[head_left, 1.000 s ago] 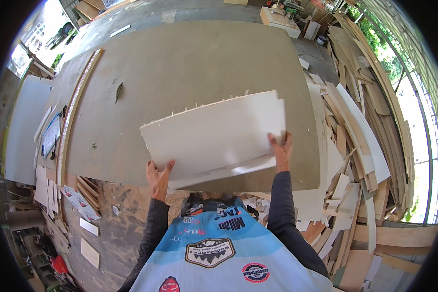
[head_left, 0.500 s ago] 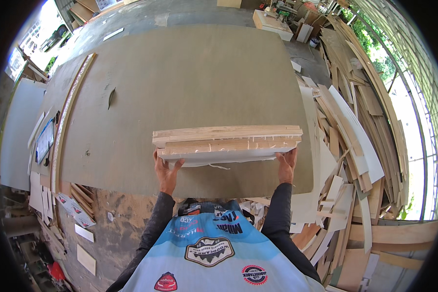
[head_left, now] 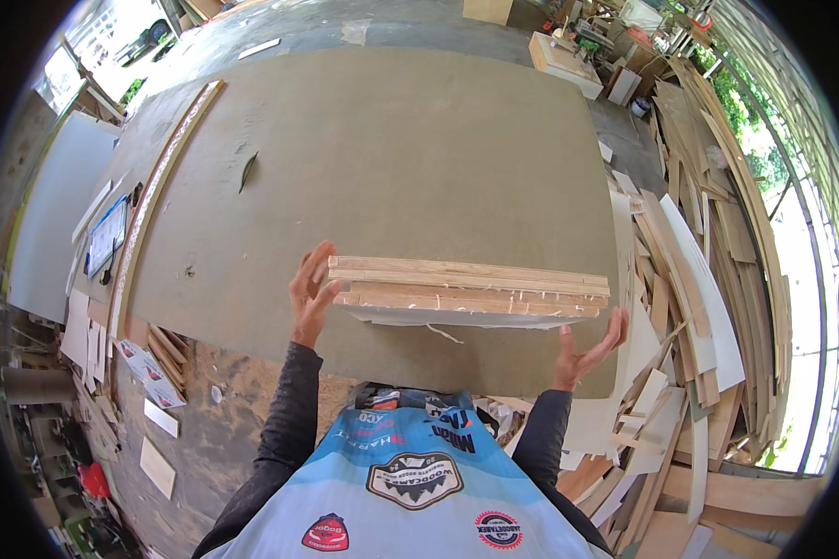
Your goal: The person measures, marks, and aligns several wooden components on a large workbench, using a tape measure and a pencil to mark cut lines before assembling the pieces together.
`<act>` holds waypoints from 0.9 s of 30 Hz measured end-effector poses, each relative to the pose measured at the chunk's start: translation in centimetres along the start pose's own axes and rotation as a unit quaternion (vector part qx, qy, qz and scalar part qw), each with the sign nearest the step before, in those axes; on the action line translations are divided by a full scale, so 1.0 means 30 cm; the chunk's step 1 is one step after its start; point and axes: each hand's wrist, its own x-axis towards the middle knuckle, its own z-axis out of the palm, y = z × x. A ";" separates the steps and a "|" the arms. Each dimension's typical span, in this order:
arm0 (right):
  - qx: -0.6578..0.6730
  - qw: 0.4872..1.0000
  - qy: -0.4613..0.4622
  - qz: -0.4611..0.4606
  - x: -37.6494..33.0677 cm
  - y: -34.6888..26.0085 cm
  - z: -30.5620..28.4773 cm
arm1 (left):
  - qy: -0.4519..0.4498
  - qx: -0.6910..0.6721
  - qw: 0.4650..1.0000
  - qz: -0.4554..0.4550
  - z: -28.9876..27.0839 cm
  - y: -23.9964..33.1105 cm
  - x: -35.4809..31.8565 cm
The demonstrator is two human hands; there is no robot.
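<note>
The pale wooden framed panel with a white face [head_left: 466, 289] now lies flat and edge-on to the camera, its raw timber rim showing toward the person and the white face turned under. A second ago it was tilted up with the broad white face in full view; half a second ago it had swung level and both hands were still clamped on its ends. It now sits low over the near part of the large grey-brown board table [head_left: 373, 140], and whether it already rests on that surface or hangs just above it cannot be told from this view.

The grips have changed too. The left hand [head_left: 309, 293] is open, fingers spread, its fingertips touching the panel's left end rather than wrapping it. The right hand [head_left: 589, 349] is open as well, palm turned toward the panel and standing just clear of its near right corner, holding nothing. Judging by this, the panel has been turned over and is being let go, so the carrying part of the work looks finished and the hands are coming free.

To the right of the table lies a heap of pale plywood offcuts and strips [head_left: 708, 279]. On the floor at the near left are small white rectangular offcuts [head_left: 158, 415].
</note>
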 end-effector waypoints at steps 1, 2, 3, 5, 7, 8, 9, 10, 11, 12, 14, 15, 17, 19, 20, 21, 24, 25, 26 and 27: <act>-0.024 0.999 0.000 -0.037 0.001 -0.035 0.007 | -0.034 0.093 0.994 0.041 0.001 0.055 0.028; -0.040 0.996 -0.050 -0.063 -0.011 -0.063 0.016 | -0.067 0.182 0.978 0.081 0.005 0.110 0.061; -0.054 0.989 -0.100 -0.089 -0.027 -0.096 0.033 | -0.099 0.270 0.950 0.121 0.009 0.154 0.091; -0.019 0.966 -0.205 -0.159 -0.049 -0.188 0.095 | -0.192 0.356 0.907 0.114 0.049 0.211 0.146; -0.046 0.936 -0.294 -0.188 -0.082 -0.276 0.174 | -0.269 0.416 0.863 0.102 0.093 0.250 0.185; -0.063 0.935 -0.297 -0.184 -0.099 -0.306 0.190 | -0.306 0.428 0.845 0.097 0.135 0.262 0.204; -0.081 0.933 -0.301 -0.181 -0.115 -0.329 0.203 | -0.343 0.438 0.826 0.091 0.169 0.263 0.223; -0.093 0.931 -0.304 -0.178 -0.126 -0.341 0.212 | -0.376 0.437 0.811 0.094 0.183 0.250 0.244; -0.098 0.929 -0.301 -0.192 -0.134 -0.326 0.213 | -0.409 0.436 0.796 0.098 0.195 0.227 0.264; -0.104 0.926 -0.298 -0.206 -0.145 -0.298 0.213 | -0.442 0.433 0.779 0.101 0.203 0.214 0.272; -0.106 0.926 -0.291 -0.215 -0.161 -0.285 0.210 | -0.478 0.414 0.768 0.097 0.219 0.231 0.278; -0.102 0.928 -0.289 -0.212 -0.174 -0.286 0.203 | -0.495 0.405 0.763 0.094 0.222 0.237 0.281; -0.099 0.929 -0.286 -0.213 -0.202 -0.281 0.182 | -0.483 0.405 0.768 0.112 0.221 0.210 0.283; -0.099 0.926 -0.288 -0.222 -0.242 -0.239 0.169 | -0.494 0.423 0.754 0.099 0.241 0.209 0.300; -0.109 0.926 -0.294 -0.210 -0.233 -0.250 0.167 | -0.508 0.441 0.737 0.073 0.273 0.233 0.318; -0.118 0.926 -0.300 -0.197 -0.221 -0.263 0.169 | -0.522 0.458 0.719 0.046 0.303 0.243 0.325; -0.147 0.918 -0.313 -0.194 -0.184 -0.298 0.183 | -0.523 0.463 0.712 0.068 0.370 0.224 0.320; -0.158 0.914 -0.316 -0.198 -0.175 -0.304 0.182 | -0.526 0.451 0.715 0.086 0.389 0.212 0.316; -0.162 0.913 -0.315 -0.203 -0.170 -0.309 0.179 | -0.530 0.439 0.718 0.104 0.407 0.198 0.311; -0.165 0.911 -0.315 -0.208 -0.166 -0.312 0.175 | -0.533 0.427 0.721 0.121 0.418 0.188 0.309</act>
